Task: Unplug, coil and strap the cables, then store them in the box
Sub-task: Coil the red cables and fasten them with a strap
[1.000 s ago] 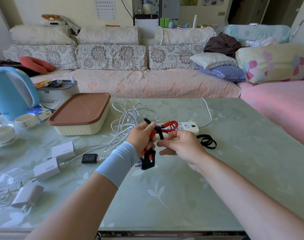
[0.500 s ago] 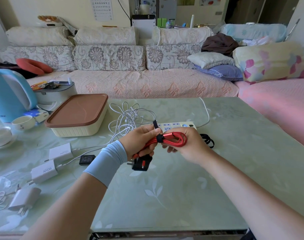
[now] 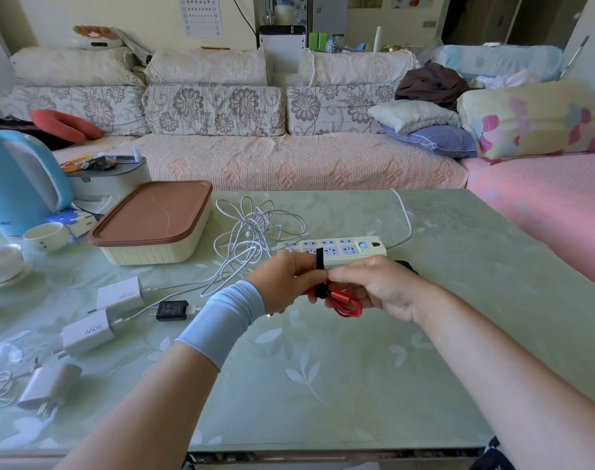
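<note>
A coiled red cable (image 3: 348, 305) is held above the table's middle between both hands. My left hand (image 3: 284, 283) grips its left end, and my right hand (image 3: 379, 286) grips the coil's right side. A black strap (image 3: 319, 271) wraps the coil, its free end sticking up between my thumbs. The cream box with a brown lid (image 3: 152, 222) stands closed at the left. A tangle of white cables (image 3: 255, 237) lies beside the white power strip (image 3: 336, 249). The black plug on the red cable is hidden behind my left hand.
White chargers (image 3: 119, 295) (image 3: 87, 332) (image 3: 48, 386) and a small black adapter (image 3: 172, 310) lie at the left front. A blue kettle (image 3: 18, 181), a cup (image 3: 46, 235) and glassware stand at the far left. More black straps (image 3: 406, 266) lie behind my right hand. A sofa runs behind the table.
Both hands have closed in on the red coil and lowered it. The strap, loose a second ago, is now wrapped around it with its end pointing up. The black plug has gone behind my left hand.
</note>
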Action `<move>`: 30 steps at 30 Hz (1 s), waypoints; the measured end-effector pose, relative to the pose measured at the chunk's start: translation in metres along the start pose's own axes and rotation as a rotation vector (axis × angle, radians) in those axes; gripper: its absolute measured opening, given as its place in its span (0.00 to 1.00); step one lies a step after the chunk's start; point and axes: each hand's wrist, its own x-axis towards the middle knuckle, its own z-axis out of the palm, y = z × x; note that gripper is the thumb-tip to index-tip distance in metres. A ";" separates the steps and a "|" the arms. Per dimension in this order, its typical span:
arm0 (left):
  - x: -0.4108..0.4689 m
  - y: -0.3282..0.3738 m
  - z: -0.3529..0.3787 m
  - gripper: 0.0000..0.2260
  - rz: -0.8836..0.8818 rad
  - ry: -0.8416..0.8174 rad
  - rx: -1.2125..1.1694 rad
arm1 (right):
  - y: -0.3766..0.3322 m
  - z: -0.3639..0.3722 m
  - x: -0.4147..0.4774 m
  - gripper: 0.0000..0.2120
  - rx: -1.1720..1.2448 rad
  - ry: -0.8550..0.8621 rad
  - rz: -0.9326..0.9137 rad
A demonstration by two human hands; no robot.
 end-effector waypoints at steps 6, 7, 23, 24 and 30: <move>0.001 0.003 0.003 0.08 -0.049 -0.021 0.111 | 0.005 0.010 0.001 0.08 -0.100 0.114 -0.026; 0.001 0.003 0.004 0.09 -0.056 -0.010 0.115 | 0.005 0.012 0.000 0.08 -0.090 0.140 -0.028; 0.012 0.012 0.022 0.11 -0.181 0.176 0.068 | 0.003 0.023 0.004 0.06 -0.200 0.434 -0.173; 0.013 0.011 0.023 0.10 -0.193 0.194 0.075 | 0.003 0.023 0.004 0.07 -0.208 0.421 -0.179; 0.014 0.007 0.019 0.11 -0.299 0.226 -0.179 | 0.001 0.019 -0.003 0.05 -0.353 0.262 -0.311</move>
